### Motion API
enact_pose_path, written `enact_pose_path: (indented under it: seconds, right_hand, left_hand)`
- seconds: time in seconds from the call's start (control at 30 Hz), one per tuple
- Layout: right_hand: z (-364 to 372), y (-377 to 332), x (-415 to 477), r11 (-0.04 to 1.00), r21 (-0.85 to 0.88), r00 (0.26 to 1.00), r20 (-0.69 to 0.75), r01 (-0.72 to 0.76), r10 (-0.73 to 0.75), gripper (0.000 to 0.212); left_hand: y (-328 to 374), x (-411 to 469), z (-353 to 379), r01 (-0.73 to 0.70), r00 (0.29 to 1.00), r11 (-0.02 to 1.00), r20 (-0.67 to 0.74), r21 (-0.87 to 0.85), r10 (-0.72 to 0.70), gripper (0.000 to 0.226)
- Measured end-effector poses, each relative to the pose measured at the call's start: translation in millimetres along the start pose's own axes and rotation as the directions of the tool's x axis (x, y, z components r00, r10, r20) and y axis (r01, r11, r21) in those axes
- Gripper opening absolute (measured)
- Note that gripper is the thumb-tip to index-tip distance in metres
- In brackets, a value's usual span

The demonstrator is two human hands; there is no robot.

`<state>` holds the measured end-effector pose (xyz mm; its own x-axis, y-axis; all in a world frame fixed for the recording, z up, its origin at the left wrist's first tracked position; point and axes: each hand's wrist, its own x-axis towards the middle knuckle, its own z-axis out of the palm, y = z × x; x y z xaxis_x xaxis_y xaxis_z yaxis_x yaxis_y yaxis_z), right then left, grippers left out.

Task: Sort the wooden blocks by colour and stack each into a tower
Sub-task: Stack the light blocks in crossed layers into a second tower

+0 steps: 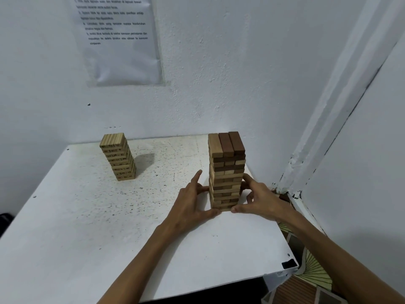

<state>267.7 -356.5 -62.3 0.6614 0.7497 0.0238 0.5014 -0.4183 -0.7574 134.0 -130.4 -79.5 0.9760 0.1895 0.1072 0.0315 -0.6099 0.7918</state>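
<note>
A white counter (87,227), speckled with dark marks across its far half, was found set into a corner of white painted walls (219,73). A printed sheet (122,51), its text too blurred to be read, was fixed to the far wall. Patterned flooring (311,275) was seen beyond the right edge.

A tower of pale blocks (119,159) was recorded near the far edge, left of centre. A mixed tower (226,172) of pale and dark blocks stood by the far right corner. The left hand (190,205) was pressed against its lower left side with fingers spread; the right hand (260,198) was curled round its lower right side.
</note>
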Motion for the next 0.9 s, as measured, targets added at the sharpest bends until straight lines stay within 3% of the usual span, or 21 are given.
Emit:
enact_pose_path:
  seconds: [0.37, 0.9]
  right_hand:
    - [29, -18, 54, 0.997, 0.032, 0.997, 0.038, 0.064, -0.065, 0.115]
    - [52, -22, 150, 0.993, 0.079, 0.995, 0.039, 0.091, -0.095, 0.117]
  left_hand:
    - [-34, 16, -43, 0.075, 0.997, 0.997, -0.035, 0.025, -0.074, 0.131]
    - [-73, 64, -95, 0.118, 0.99, 0.991, -0.087, 0.056, -0.113, 0.126]
